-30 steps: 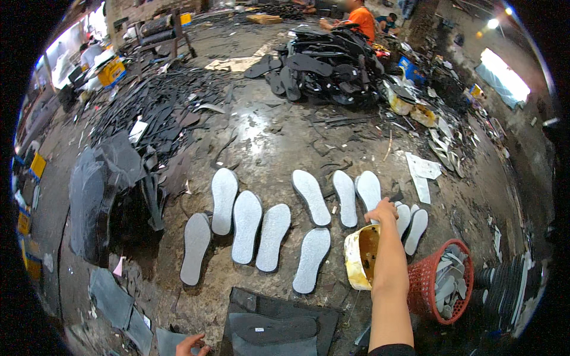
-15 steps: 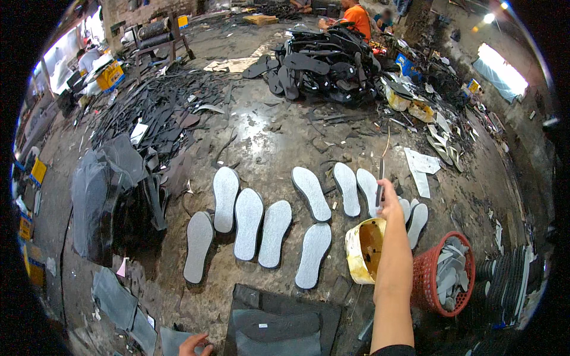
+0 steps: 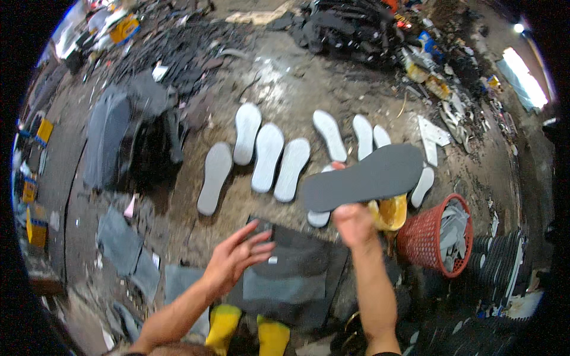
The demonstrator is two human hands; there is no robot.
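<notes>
My right hand (image 3: 354, 225) grips a dark grey shoe sole (image 3: 368, 178) near its middle, thumb beneath and fingers over the far edge. The sole covers part of a white-topped sole (image 3: 319, 219) and a yellow pot (image 3: 393, 213). With fingers apart and nothing in it, my left hand (image 3: 240, 255) hovers over a black mat (image 3: 309, 240). On that mat lies a grey sheet (image 3: 285, 283). Several white-topped soles, such as one sole (image 3: 268, 157), lie on the floor ahead, beside a greyer sole (image 3: 214, 178).
A red basket (image 3: 418, 240) of grey offcuts stands right of the pot, with stacked black soles (image 3: 496, 264) beyond. A dark bundle (image 3: 133, 133) sits at left. A heap of black soles (image 3: 350, 32) lies far ahead. Two yellow boots (image 3: 222, 326) show at the lower edge.
My right hand held a slim dark-handled tool over the white soles; now it holds the grey sole nearer me. My left hand has risen from the lower edge. The view has tilted down.
</notes>
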